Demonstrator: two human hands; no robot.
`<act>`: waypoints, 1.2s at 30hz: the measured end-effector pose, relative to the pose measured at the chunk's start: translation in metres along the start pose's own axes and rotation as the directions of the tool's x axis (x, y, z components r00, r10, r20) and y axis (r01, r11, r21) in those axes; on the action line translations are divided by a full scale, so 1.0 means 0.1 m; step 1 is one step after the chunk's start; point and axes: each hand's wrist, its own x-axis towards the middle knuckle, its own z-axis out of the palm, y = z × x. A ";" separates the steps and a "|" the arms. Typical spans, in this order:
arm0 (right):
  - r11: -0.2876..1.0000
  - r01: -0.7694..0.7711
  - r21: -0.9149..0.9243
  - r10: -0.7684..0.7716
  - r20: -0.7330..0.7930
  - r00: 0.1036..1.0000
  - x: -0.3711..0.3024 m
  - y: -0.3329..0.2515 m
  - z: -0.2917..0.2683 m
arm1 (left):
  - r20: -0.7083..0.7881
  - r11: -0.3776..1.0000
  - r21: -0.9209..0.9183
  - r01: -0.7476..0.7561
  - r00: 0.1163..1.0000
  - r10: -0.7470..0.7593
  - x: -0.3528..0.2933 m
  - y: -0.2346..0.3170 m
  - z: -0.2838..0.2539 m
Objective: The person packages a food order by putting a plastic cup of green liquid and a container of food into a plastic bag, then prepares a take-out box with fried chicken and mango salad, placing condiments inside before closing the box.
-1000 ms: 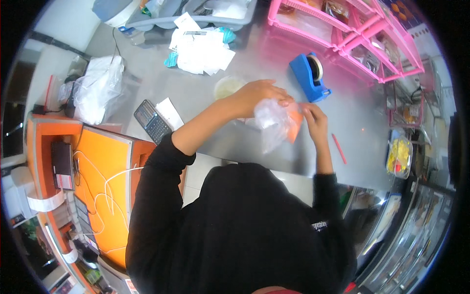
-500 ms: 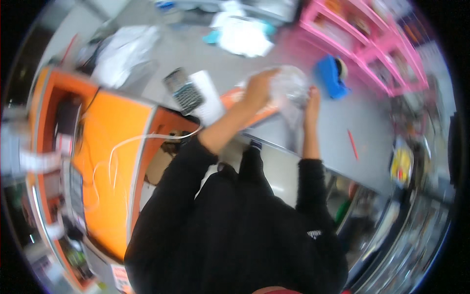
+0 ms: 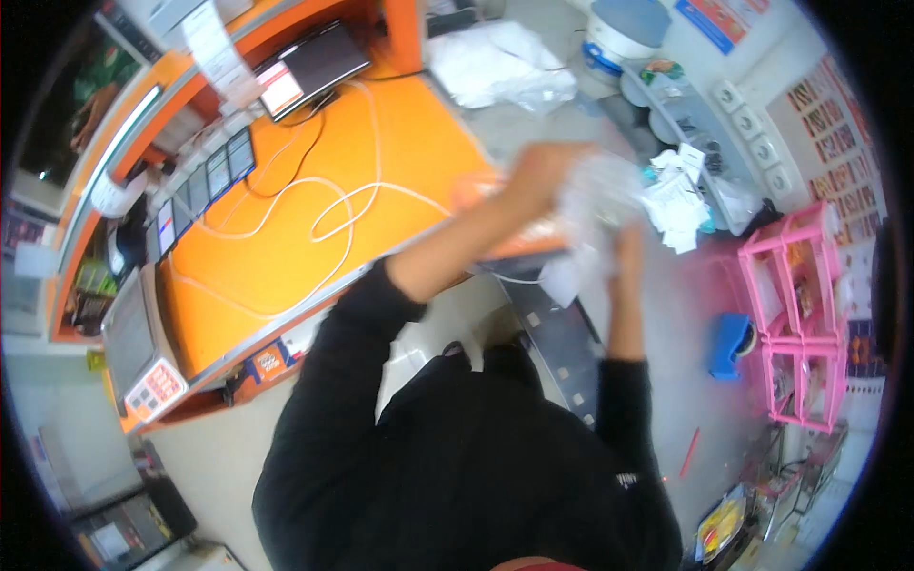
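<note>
A crumpled bundle of clear plastic wrap [image 3: 598,200], blurred by motion, is raised in front of me between my two hands. My left hand [image 3: 550,176] is closed on its left side, and the fingertips are lost in the plastic. On the lower right my right hand [image 3: 625,255] grips the same bundle, its fingers smeared. What the plastic encloses, if anything, I cannot make out. Below my left hand shows an orange and white packet [image 3: 522,238]; whether it is held or lies on a surface is unclear. A whitish flap hangs under the bundle.
To the left is an orange counter [image 3: 409,133] with loose white cables, several phones [image 3: 217,171] and a dark screen [image 3: 324,67]. The grey table on the right carries a blue tape dispenser [image 3: 728,345], a pink rack [image 3: 795,314], crumpled papers [image 3: 676,200] and a red pen [image 3: 689,452].
My view has swung left, bringing more of the orange counter in and shifting the table rightward. The plastic bundle stays between my hands, and the orange packet remains near them.
</note>
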 end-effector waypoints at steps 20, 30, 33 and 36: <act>0.552 0.222 -0.804 -0.550 -0.152 0.821 3.72 -0.96 -0.72 | -0.128 0.824 0.412 0.390 0.920 -0.371 0.06 -0.98 -1.66; 0.073 0.168 -0.983 0.040 0.172 0.984 4.78 -0.71 -0.97 | -0.065 0.624 0.756 0.197 0.971 -0.228 0.14 -0.81 -1.63; 0.188 0.272 -0.944 0.086 0.291 0.953 4.77 -0.91 -1.04 | -0.059 0.602 0.778 0.178 0.975 -0.213 0.17 -0.79 -1.63; 0.518 0.275 -0.810 0.021 0.334 0.942 4.74 -1.01 -1.20 | -0.035 0.600 0.788 0.141 0.982 -0.186 0.21 -0.79 -1.64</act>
